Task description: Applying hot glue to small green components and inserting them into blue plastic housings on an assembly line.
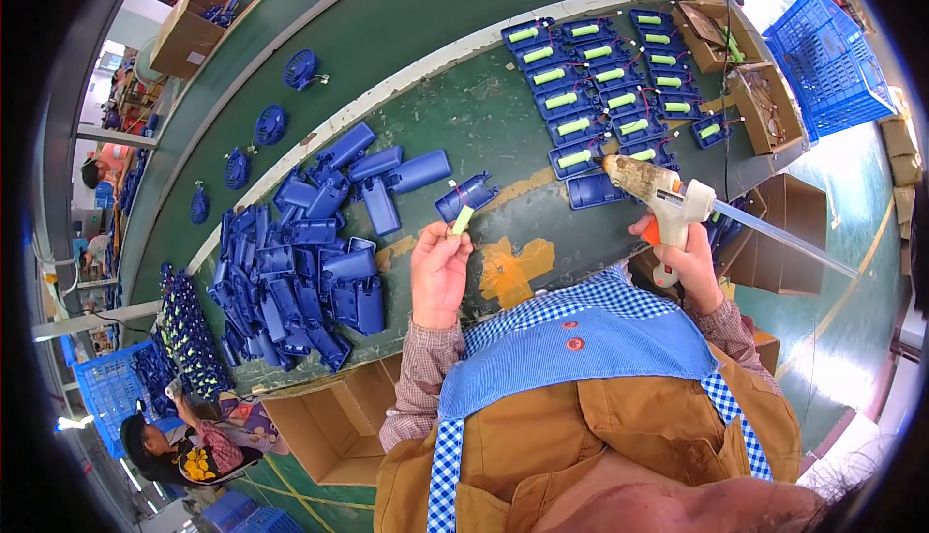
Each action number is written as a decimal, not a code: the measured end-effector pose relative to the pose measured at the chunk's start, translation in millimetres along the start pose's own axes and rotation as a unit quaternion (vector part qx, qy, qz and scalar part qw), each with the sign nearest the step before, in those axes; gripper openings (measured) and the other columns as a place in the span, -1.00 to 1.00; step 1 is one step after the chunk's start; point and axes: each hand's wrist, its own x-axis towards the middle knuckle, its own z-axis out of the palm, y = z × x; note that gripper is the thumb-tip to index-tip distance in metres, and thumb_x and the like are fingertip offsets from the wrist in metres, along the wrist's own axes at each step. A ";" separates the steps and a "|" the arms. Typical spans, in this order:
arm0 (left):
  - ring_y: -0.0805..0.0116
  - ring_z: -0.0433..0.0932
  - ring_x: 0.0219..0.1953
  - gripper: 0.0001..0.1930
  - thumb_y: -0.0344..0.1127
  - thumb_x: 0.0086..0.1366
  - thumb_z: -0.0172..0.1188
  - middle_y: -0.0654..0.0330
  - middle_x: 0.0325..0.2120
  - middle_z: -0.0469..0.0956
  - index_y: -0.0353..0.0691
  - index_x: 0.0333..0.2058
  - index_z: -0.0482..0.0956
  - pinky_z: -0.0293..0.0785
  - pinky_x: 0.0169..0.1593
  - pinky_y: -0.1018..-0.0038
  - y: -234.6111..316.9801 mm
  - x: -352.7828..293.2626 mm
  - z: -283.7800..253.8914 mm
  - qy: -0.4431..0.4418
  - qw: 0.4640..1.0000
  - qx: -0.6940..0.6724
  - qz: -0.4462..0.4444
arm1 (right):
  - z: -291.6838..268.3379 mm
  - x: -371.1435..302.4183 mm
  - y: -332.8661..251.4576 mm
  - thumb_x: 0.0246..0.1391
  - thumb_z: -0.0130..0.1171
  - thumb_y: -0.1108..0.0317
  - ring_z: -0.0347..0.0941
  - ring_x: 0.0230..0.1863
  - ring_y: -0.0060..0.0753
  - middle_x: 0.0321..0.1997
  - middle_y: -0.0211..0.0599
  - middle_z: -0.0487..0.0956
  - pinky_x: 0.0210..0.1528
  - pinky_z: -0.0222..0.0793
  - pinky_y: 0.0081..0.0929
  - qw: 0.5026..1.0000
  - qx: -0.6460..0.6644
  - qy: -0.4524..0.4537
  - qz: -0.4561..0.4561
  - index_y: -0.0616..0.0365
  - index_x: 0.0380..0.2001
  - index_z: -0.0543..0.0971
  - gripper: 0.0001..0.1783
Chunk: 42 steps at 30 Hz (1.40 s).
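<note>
My left hand (440, 267) pinches a light green cylindrical battery (463, 220) between thumb and fingers. Just beyond it lies a blue plastic half-shell (467, 196); whether the battery touches it I cannot tell. My right hand (689, 260) is wrapped round the handle of a white hot glue gun (668, 196), fingers by its orange trigger. The gun's brown-stained nozzle points left, over the rows of shells, and a long clear glue stick (784, 238) sticks out behind. Near the nozzle sits a blue shell without a battery (592, 192).
Blue shells with green batteries (576, 126) stand in rows at the back right. A heap of blue shells (300, 276) covers the left side. Blue round parts (271, 124) rest on the conveyor (387, 15). A blue crate (827, 63) and cardboard boxes stand right; a co-worker sits lower left.
</note>
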 end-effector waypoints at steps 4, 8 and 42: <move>0.36 0.54 -0.28 -0.85 -0.64 0.17 0.10 0.12 -0.31 0.54 -0.23 -0.34 0.44 0.49 -0.17 0.50 -3.3 7.4 7.3 -0.006 0.999 0.018 -0.030 | -0.1 -2.6 -0.2 -0.31 -0.01 0.55 0.43 -0.14 -0.45 -0.19 -0.26 0.55 0.01 0.29 -0.51 1.000 -0.011 -0.012 0.016 0.33 -0.18 0.50 -0.54; 0.45 0.51 -0.44 -0.87 -0.59 0.20 0.12 0.09 -0.36 0.55 -0.20 -0.42 0.40 0.46 -0.36 0.59 -5.4 11.7 16.9 -0.005 0.997 0.056 -0.049 | -0.8 -6.6 0.9 -0.32 0.00 0.59 0.42 -0.15 -0.48 -0.22 -0.31 0.55 0.01 0.29 -0.52 0.999 -0.008 -0.020 0.029 0.32 -0.19 0.50 -0.55; 0.18 0.39 -0.28 -0.83 -0.47 -0.10 0.32 0.14 -0.42 0.37 -0.29 -0.47 0.53 0.36 -0.19 0.36 -111.4 70.3 94.5 -0.114 0.723 0.629 0.263 | -12.4 -30.3 9.2 -0.25 0.08 0.55 0.41 -0.33 -0.56 -0.38 -0.40 0.51 -0.22 0.36 -0.58 0.996 -0.084 0.002 0.041 0.27 -0.28 0.48 -0.67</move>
